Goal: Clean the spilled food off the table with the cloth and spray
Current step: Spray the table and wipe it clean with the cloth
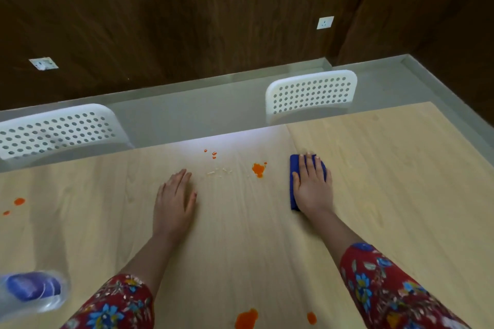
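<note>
A pale wood-grain table (240, 248) is carrying a folded blue cloth (294, 168) under a flat right hand (312, 189). Just left of the cloth an orange sauce blot (258, 169) is lying, with pale crumbs (219, 171) and a flat left hand (175, 199) further left. Nearer than the cloth, orange puddles (246, 318) are sitting at the table's near edge; far left, a blurred clear spray bottle with a purple cap (32, 288) is resting.

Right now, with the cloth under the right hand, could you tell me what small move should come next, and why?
Probably slide the right hand, flat on the folded blue cloth, leftward over the orange sauce blot beside it; that spill lies nearest and looks unwiped.
</note>
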`<state>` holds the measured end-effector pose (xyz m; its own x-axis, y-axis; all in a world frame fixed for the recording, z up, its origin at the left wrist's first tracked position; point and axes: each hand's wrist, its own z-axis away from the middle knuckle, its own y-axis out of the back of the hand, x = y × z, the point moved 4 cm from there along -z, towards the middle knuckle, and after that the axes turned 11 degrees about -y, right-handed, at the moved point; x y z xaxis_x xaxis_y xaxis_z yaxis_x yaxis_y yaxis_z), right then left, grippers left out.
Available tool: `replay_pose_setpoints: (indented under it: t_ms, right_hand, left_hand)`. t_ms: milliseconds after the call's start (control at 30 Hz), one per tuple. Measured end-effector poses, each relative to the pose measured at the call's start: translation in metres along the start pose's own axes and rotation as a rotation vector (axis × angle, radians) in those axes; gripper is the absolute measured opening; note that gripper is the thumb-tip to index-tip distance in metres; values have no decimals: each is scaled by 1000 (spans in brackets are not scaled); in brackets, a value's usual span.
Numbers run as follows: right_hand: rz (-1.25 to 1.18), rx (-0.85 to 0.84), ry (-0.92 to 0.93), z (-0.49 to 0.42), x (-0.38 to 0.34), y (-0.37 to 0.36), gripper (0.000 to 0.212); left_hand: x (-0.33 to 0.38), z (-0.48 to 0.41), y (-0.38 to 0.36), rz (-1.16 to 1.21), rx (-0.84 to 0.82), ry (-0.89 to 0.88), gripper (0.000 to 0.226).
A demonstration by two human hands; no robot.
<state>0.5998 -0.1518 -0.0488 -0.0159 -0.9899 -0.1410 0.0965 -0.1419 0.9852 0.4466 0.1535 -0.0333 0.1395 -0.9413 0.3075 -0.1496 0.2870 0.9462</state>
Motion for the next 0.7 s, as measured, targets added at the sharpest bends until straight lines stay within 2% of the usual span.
replay_pose_setpoints:
  t_ms: [67, 200, 267, 333, 433, 567, 700]
  right_hand:
    - [23, -20, 28, -19, -24, 0, 56]
    - [68, -42, 319, 17, -34, -14, 55]
    - [75, -36, 310, 18, -7, -10, 56]
    - [84, -25, 173, -18, 7, -3, 58]
    - [11, -2, 29, -81, -24, 4, 54]
    - [22, -29, 152, -89, -77, -3, 53]
    - [86, -48, 355, -50, -42, -5, 58]
  left_hand:
    - [-5, 6, -2, 1, 38, 29, 58]
    - [-8, 5, -3, 3, 94, 20, 53]
    - [-7, 2, -5, -5, 100, 5, 52]
    - [-8, 1, -9, -4, 97, 5, 53]
    - [-8, 0, -10, -8, 99, 10, 55]
    - [-11, 1, -11, -10, 82, 41, 56]
    - [-12, 2, -11, -6, 67, 62, 58]
